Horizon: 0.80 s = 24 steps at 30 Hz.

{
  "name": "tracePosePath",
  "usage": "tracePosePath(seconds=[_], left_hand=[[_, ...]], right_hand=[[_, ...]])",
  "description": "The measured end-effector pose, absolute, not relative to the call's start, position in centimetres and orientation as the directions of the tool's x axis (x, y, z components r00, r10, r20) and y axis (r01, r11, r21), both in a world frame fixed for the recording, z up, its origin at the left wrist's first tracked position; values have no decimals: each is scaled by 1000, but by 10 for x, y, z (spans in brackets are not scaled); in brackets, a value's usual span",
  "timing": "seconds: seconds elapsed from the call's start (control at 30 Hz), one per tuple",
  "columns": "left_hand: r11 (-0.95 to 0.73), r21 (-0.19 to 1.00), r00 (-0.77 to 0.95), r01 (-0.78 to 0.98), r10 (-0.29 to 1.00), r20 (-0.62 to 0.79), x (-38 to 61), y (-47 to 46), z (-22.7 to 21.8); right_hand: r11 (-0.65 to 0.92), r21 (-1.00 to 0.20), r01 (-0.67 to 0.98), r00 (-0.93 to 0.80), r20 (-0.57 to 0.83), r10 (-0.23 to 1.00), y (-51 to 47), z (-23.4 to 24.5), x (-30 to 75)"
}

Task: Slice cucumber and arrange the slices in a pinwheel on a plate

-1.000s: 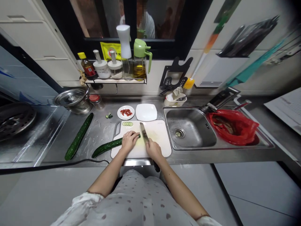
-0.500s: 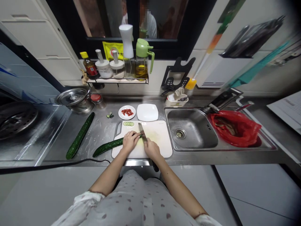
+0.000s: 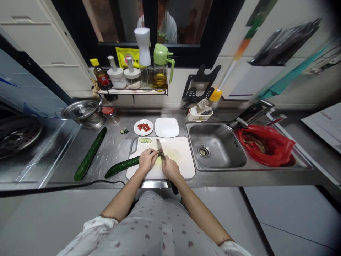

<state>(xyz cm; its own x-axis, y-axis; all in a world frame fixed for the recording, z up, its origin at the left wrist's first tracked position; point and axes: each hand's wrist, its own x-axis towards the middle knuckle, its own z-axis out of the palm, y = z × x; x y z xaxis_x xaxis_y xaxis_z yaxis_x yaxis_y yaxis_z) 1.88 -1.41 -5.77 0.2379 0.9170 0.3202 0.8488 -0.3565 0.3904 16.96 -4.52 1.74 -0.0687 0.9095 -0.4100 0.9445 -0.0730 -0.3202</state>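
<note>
My left hand [image 3: 147,159] is closed over the right end of a dark green cucumber [image 3: 122,166], whose other end reaches past the board onto the counter. In my right hand [image 3: 171,168] is a knife [image 3: 160,146], its blade upright at the cucumber's cut end and its black handle showing below the wrist. Both hands rest over a white cutting board [image 3: 181,156]. Several pale cucumber slices [image 3: 145,140] lie at the board's upper left. Fingers hide the exact spot where blade and cucumber meet.
A second cucumber [image 3: 90,154] lies on the left. Behind the board are a plate of chopped red pieces [image 3: 144,127], a white plate [image 3: 167,127] and cucumber end pieces [image 3: 124,131]. To the right are the sink [image 3: 218,145] and a red plastic bag [image 3: 266,145].
Almost nothing differs. My right hand has shifted very slightly left with the knife, while my left hand keeps its hold on the cucumber.
</note>
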Motion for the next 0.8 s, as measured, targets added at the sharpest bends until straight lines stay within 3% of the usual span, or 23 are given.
tracePosePath(seconds=[0.8], left_hand=[[-369, 398, 259, 840, 917, 304, 18, -13, -59]], right_hand=[[-80, -363, 928, -91, -430, 898, -39, 20, 170]])
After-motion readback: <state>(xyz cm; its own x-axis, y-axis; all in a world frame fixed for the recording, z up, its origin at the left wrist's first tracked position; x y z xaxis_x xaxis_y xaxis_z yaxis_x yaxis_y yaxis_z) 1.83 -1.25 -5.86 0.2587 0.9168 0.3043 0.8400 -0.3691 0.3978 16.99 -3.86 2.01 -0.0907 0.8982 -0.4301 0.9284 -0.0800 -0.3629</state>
